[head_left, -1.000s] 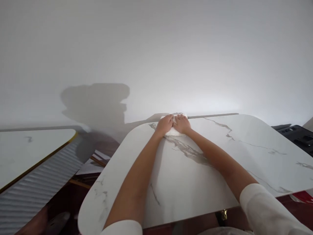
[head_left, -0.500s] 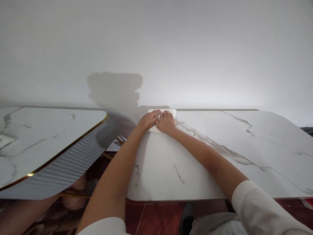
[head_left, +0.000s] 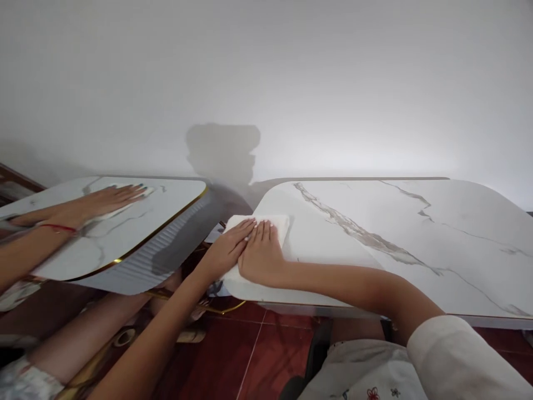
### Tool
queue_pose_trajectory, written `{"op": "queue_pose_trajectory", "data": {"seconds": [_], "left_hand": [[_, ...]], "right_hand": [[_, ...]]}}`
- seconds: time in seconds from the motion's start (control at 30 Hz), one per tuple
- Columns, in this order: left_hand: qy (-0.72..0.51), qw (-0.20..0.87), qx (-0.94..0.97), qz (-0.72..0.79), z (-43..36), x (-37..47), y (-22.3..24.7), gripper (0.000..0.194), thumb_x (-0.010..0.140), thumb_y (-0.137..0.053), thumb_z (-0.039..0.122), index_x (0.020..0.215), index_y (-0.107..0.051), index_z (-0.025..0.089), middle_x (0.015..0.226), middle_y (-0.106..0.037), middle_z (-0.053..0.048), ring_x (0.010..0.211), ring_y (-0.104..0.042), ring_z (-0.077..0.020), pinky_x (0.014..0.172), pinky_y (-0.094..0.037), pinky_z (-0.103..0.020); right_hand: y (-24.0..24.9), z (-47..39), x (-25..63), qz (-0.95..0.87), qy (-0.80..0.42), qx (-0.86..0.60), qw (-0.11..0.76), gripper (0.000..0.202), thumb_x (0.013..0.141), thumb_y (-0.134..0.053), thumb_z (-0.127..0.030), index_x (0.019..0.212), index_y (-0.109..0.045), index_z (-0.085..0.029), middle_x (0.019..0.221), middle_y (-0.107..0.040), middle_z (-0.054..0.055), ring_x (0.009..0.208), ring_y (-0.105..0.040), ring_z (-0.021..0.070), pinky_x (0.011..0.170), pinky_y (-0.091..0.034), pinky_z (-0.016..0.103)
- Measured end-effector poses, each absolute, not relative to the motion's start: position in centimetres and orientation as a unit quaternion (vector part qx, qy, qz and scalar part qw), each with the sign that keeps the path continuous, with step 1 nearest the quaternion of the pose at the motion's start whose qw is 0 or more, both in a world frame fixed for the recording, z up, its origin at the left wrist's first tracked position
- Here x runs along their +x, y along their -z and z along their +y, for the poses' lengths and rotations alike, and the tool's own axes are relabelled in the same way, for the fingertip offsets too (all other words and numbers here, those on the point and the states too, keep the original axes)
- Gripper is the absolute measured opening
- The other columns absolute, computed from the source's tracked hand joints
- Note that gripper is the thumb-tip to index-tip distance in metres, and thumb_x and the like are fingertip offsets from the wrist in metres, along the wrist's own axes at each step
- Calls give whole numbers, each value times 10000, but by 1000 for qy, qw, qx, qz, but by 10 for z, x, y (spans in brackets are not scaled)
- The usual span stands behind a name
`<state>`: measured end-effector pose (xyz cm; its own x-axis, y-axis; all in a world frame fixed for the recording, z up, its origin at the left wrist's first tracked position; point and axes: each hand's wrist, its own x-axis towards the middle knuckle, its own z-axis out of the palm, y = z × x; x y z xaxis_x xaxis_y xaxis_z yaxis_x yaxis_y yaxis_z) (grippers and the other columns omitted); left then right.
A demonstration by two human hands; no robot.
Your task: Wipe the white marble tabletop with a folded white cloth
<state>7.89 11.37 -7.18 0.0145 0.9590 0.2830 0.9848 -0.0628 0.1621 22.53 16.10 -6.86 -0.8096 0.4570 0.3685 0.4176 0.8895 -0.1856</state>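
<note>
Head view, left to right. Far left: a co-worker's hand (head_left: 109, 198) lies flat, fingers stretched out, on a pale cloth (head_left: 144, 192) on the smaller marble table (head_left: 166, 194), which has a gold rim and a ribbed skirt; a red cord shows at that person's wrist (head_left: 58, 227). A gap with red floor tiles (head_left: 258, 355) separates this table from the larger one. Centre: white folded cloth (head_left: 280, 224) lies on the near-left rounded corner of the large marble table (head_left: 395, 222), close to the table edge. Left hand (head_left: 227, 250) rests palm down on the cloth's left part, fingers extended and held close together, tips pointing toward the wall; wrist and forearm hang out past the table edge. Right hand (head_left: 260, 253) lies just beside it, touching it, also flat, fingers straight and together on the cloth. Neither hand is curled around the cloth; both press it from above. Cloth shows beyond the fingertips and to the right of the right hand; the part under the palms is hidden. Right: grey veins cross the tabletop; white sleeve (head_left: 453, 355) at lower right. Plain wall (head_left: 333, 83) behind, with a shadow (head_left: 225, 150) on it.
</note>
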Motion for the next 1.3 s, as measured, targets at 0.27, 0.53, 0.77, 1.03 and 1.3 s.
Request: {"op": "queue_pose_trajectory", "data": {"seconds": [0.27,0.53,0.77,1.03,1.3], "left_hand": [[146,87,-714,-680,51,127,84,511,923,-236,335,1380,-391,166,1458,-361,-56,1330,-350,-201,1111,-297,-380],[84,7,-703,-706,116,100,69,504,884,-296,288,1354,-424,162,1409,-440,-64,1322,-360,-194,1109,-286,-413],[157,16,-711,-685,231,46,84,507,862,-270,220,1334,-438,144,1418,-426,-74,1329,-343,-180,1124,-252,-399],[176,33,-703,-689,302,12,87,491,854,-282,199,1303,-476,161,1398,-455,-47,1319,-357,-163,1120,-265,-362],[231,-4,-664,-711,346,8,80,498,838,-314,215,1295,-497,140,1375,-483,-64,1266,-432,-181,1077,-310,-336]], "right_hand": [[74,119,282,-963,-70,-157,209,628,871,-415,-269,1307,-342,178,1375,-301,360,1304,-302,409,1062,-221,559],[64,165,243,-943,-166,-253,137,676,830,-433,-230,1363,-258,147,1435,-238,306,1352,-216,365,1085,-165,531],[70,261,202,-929,-138,-278,203,616,892,-344,-265,1378,-280,107,1448,-278,262,1354,-238,316,1094,-157,436],[77,330,162,-922,-110,-294,227,565,913,-322,-243,1371,-317,89,1423,-345,248,1337,-278,294,1088,-164,401],[76,372,146,-917,-100,-310,230,534,923,-313,-224,1371,-328,67,1415,-367,238,1326,-291,277,1072,-186,416]]}}
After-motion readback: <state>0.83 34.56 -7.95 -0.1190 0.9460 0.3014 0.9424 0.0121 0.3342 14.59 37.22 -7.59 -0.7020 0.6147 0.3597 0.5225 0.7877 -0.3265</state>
